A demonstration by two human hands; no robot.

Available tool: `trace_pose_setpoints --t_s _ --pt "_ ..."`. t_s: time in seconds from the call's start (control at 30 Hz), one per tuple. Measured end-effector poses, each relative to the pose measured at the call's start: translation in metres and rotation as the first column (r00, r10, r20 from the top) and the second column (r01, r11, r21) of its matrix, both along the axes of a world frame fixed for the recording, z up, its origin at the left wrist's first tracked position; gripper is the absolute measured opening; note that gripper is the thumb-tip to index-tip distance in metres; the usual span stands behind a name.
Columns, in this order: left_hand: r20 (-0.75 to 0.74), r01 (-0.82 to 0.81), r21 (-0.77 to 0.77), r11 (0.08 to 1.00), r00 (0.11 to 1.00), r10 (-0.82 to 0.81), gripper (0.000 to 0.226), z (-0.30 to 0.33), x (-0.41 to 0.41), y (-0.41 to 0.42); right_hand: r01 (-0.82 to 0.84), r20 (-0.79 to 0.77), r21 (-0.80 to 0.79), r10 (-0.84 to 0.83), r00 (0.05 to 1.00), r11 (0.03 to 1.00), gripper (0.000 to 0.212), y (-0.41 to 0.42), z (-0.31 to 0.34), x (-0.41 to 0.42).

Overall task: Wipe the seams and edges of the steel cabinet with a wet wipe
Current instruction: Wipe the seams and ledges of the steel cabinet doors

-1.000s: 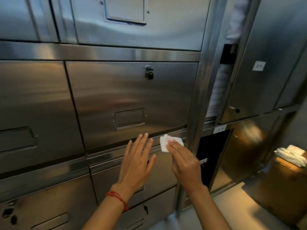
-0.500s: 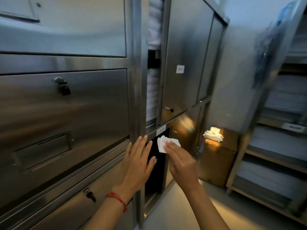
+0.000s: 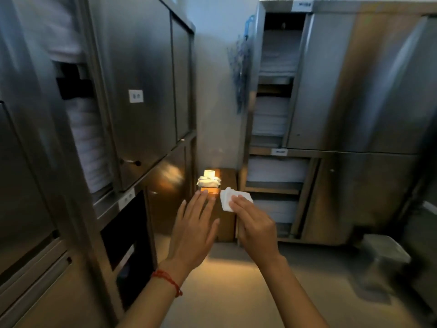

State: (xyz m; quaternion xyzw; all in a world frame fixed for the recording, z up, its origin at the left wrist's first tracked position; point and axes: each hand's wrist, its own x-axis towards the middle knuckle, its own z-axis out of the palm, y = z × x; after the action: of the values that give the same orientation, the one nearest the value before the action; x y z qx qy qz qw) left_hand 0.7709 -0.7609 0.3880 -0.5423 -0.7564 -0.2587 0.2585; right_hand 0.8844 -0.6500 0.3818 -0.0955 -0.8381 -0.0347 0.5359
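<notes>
The steel cabinet (image 3: 142, 74) with its doors and drawers runs along the left side. My right hand (image 3: 256, 227) pinches a folded white wet wipe (image 3: 227, 197) and holds it in the air, away from any steel surface. My left hand (image 3: 192, 229) is held out beside it with straight spread fingers, touching nothing; a red string circles its wrist. Both hands hover in the middle of the room, to the right of the cabinet's open dark lower compartment (image 3: 125, 245).
A pack of wet wipes (image 3: 209, 181) lies lit on a brown box (image 3: 227, 204) in the far corner. A second steel cabinet (image 3: 354, 91) with stacked white linen stands at the right. A steel bin (image 3: 383, 252) sits on the floor.
The view has swung right, away from the drawer fronts toward the room's corner. Both hands left the cabinet face and now hang in the air, the right hand holding the wipe throughout.
</notes>
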Motion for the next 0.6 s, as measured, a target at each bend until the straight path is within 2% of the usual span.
trace_pose_setpoints --t_s 0.17,0.27,0.4,0.47,0.53,0.6 --pt "-0.006 0.141 -0.025 0.990 0.990 -0.141 0.049 0.005 0.039 0.057 0.153 -0.008 -0.007 -0.153 0.988 0.988 0.023 0.047 0.003 0.052" --pt "0.030 0.212 -0.013 0.977 0.977 -0.211 0.046 0.005 0.062 0.094 0.208 -0.004 -0.017 -0.208 0.978 0.978 0.039 0.076 0.005 0.082" --pt "0.000 0.269 -0.036 0.962 0.963 -0.269 0.051 0.010 0.094 0.149 0.274 -0.032 -0.013 -0.274 0.961 0.962 0.043 0.120 0.010 0.120" --pt "-0.009 0.287 -0.039 0.957 0.958 -0.288 0.052 0.012 0.109 0.177 0.312 -0.050 0.012 -0.311 0.949 0.950 0.038 0.145 0.012 0.138" --pt "-0.006 0.314 -0.031 0.949 0.949 -0.314 0.050 0.011 0.126 0.205 0.354 -0.070 0.041 -0.351 0.934 0.934 0.025 0.170 0.013 0.157" --pt "0.016 0.353 -0.019 0.935 0.936 -0.353 0.049 0.012 0.144 0.232 0.391 -0.072 0.045 -0.387 0.919 0.919 0.028 0.194 0.013 0.178"
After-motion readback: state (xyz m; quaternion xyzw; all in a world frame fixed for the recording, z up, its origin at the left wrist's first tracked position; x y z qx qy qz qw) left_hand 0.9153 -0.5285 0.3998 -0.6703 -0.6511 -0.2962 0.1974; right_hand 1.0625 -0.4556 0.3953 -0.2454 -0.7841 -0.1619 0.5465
